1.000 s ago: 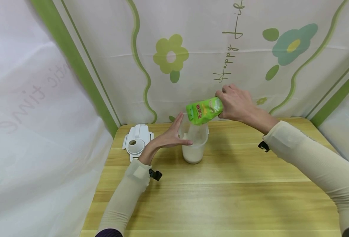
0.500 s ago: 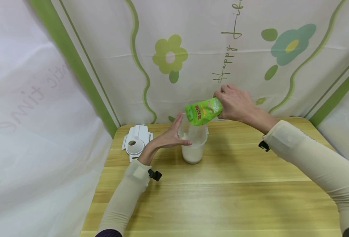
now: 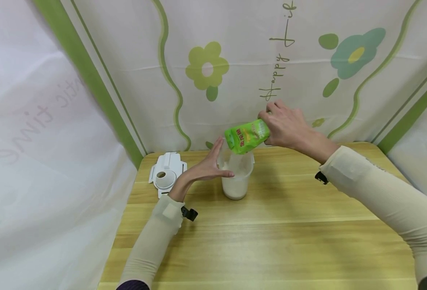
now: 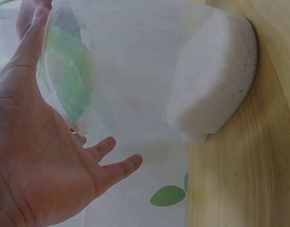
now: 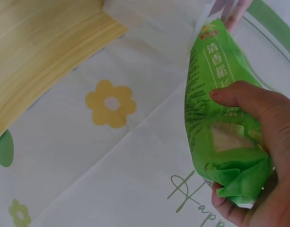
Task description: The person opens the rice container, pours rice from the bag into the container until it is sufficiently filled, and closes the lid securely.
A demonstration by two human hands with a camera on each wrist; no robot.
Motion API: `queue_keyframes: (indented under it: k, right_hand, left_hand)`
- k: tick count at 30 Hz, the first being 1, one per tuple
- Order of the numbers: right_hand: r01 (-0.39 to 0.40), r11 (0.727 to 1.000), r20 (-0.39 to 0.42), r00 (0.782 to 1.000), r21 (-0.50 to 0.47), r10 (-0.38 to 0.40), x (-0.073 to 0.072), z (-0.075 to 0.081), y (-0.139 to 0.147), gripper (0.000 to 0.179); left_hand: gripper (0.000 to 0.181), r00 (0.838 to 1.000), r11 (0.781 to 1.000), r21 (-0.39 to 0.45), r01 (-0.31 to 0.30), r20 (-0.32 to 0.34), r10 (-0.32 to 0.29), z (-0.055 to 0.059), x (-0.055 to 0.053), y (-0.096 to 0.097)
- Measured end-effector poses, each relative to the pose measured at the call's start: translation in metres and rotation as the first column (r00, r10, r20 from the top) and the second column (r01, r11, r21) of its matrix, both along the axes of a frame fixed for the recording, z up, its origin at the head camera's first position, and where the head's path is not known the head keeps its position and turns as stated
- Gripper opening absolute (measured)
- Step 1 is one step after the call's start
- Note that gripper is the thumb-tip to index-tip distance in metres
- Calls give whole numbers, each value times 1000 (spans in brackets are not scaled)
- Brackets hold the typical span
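The right hand (image 3: 287, 125), right of the picture's middle, grips the rear end of a green bag (image 3: 247, 137), fingers curled round it. The bag slants down leftward, its front end over the mouth of a clear tub (image 3: 235, 186) near the centre. The left hand (image 3: 207, 167) is spread wide at the tub's left rim, thumb straight across the near side; whether it presses the wall I cannot tell. White grains (image 4: 211, 71) lie in the tub's bottom. The tub stands upright on the wooden worktop (image 3: 257, 241). Left of centre lies a white plastic piece (image 3: 167, 169) with a round opening. A flowered curtain (image 3: 126, 40) hangs behind.
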State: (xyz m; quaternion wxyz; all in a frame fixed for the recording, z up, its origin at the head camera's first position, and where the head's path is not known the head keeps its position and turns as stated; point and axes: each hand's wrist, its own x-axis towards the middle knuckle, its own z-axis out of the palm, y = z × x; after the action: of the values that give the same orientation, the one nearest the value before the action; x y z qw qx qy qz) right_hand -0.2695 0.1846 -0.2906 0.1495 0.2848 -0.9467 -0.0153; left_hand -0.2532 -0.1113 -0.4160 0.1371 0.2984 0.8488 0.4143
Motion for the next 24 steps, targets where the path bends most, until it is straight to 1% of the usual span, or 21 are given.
queue_keyframes:
  k: [7,15,19,24]
  right_hand:
    - [-11,1000,-21,1000,16,11,0,0,-2,70]
    - [-34,999,-56,998,27,36,0,-2,-2,70]
    - [-52,998,-73,996,23,53,1,-2,-1,70]
    - [-75,996,-100,992,39,79,2,0,-1,69]
  left_hand:
    - [157,1000,1000,-2,-4,-5,4,1,0,0]
    - [163,1000,1000,-14,-12,-12,11,-2,-1,1]
    - [163,1000,1000,-19,-13,-13,13,-2,-1,1]
    - [161,1000,1000,-10,-9,2,9,0,0,1]
